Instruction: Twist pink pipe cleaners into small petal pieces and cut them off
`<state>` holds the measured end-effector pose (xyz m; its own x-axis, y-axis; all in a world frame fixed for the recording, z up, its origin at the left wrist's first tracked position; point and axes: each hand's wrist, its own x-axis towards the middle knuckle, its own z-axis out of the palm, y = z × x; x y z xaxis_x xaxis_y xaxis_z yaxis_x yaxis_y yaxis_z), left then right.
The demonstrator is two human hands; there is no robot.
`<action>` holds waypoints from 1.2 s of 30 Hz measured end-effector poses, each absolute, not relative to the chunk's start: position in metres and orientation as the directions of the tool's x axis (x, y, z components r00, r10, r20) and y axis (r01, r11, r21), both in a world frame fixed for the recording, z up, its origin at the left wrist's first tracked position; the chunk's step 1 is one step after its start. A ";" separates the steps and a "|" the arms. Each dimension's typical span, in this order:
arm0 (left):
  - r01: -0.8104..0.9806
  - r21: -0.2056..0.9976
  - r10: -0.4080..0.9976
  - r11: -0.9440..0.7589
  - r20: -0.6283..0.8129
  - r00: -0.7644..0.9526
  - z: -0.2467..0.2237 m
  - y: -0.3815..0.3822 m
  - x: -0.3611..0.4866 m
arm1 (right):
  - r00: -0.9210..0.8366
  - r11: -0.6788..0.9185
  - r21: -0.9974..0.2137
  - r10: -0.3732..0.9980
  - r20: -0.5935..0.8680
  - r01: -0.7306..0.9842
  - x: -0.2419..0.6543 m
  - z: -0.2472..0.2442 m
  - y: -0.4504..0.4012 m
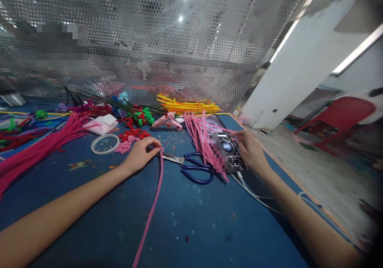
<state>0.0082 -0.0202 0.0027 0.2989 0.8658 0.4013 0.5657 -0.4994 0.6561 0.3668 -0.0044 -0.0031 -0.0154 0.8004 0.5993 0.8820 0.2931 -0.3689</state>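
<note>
craft workshop, blue worktable point(185, 220) with pipe cleaners point(38, 152), scissors point(196, 166), glue gun point(167, 121), perforated metal panel point(143, 32)

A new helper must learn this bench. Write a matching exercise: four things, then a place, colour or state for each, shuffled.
1. Scissors
2. Phone
3. Yellow stems
4. Single pink stem

A. In a bundle at the foot of the mesh
B. One end at the fingers of the left hand
C. Blue handles
D. Beside the right hand, white cable plugged in

Pairs: 1-C, 2-D, 3-A, 4-B
</note>
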 end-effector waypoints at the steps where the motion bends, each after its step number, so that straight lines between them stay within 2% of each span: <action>1: 0.567 0.654 0.865 -0.501 0.404 0.298 0.002 -0.020 0.008 | -0.008 0.290 -0.378 0.803 0.596 0.879 0.367 -0.003 -0.005; 4: 0.572 0.645 0.861 -0.507 0.417 0.293 0.001 -0.019 0.008 | 0.001 0.292 -0.405 0.810 0.586 0.866 0.369 -0.003 -0.005; 10: 0.614 0.584 0.843 -0.531 0.442 0.309 0.003 -0.018 0.007 | 0.123 0.284 -0.620 0.839 0.529 0.732 0.379 0.004 -0.009; 14: 0.619 0.545 0.820 -0.565 0.455 0.348 0.006 -0.020 0.011 | 0.163 0.306 -0.676 0.828 0.537 0.671 0.362 0.013 -0.023; 16: 0.601 0.547 0.808 -0.583 0.467 0.359 0.008 -0.023 0.018 | 0.120 0.359 -0.707 0.840 0.530 0.609 0.337 0.018 -0.036; 18: 0.571 0.559 0.797 -0.602 0.467 0.383 0.011 -0.028 0.027 | -0.004 0.397 -0.771 0.890 0.456 0.497 0.304 0.021 -0.047; 21: 0.532 0.569 0.779 -0.627 0.464 0.422 0.013 -0.032 0.043 | -0.252 0.351 -0.856 0.929 0.269 0.380 0.253 0.019 -0.054; 23: 0.530 0.555 0.767 -0.641 0.481 0.424 0.013 -0.031 0.048 | -0.318 0.307 -0.895 0.926 0.203 0.323 0.226 0.015 -0.046; 28: 0.575 0.502 0.757 -0.646 0.518 0.397 0.007 -0.023 0.040 | -0.389 0.213 -0.971 0.908 0.155 0.111 0.194 0.001 -0.015; 32: 0.604 0.489 0.771 -0.630 0.487 0.410 0.005 -0.022 0.033 | -0.391 0.141 -0.989 0.914 0.110 0.049 0.191 -0.004 -0.010; 36: 0.610 0.542 0.810 -0.579 0.470 0.352 0.003 -0.024 0.034 | -0.339 0.092 -0.996 0.937 0.084 0.009 0.193 -0.004 -0.017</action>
<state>0.0344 -0.0238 0.0027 0.3517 0.8098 0.4696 0.6095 -0.5789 0.5417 0.1926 -0.0166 -0.0039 -0.3392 0.9370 0.0836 0.0093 0.0922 -0.9957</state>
